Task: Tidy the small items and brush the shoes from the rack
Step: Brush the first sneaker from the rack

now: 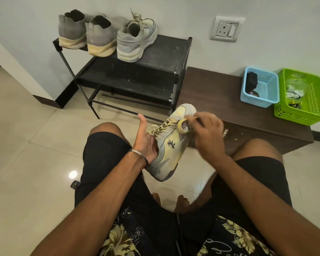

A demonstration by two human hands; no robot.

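A grey and pale yellow sneaker (pixel 171 146) with beige laces is held up between my knees, toe pointing away. My left hand (pixel 146 143) has its fingers tucked inside the shoe's opening, thumb sticking up. My right hand (pixel 206 133) grips a brush (pixel 184 125) with a yellow-rimmed head against the shoe's upper side near the laces; the hand is blurred. The matching sneaker (pixel 136 39) stands on the top shelf of the black rack (pixel 166 52), beside a pair of grey high-top shoes (pixel 85 34).
A low dark wooden cabinet (pixel 211 93) stands right of the rack. On it sit a blue basket (pixel 259 87) with a dark item and a green basket (pixel 303 97) holding small items. A wall socket (pixel 226 28) is above. Glossy tiled floor lies left.
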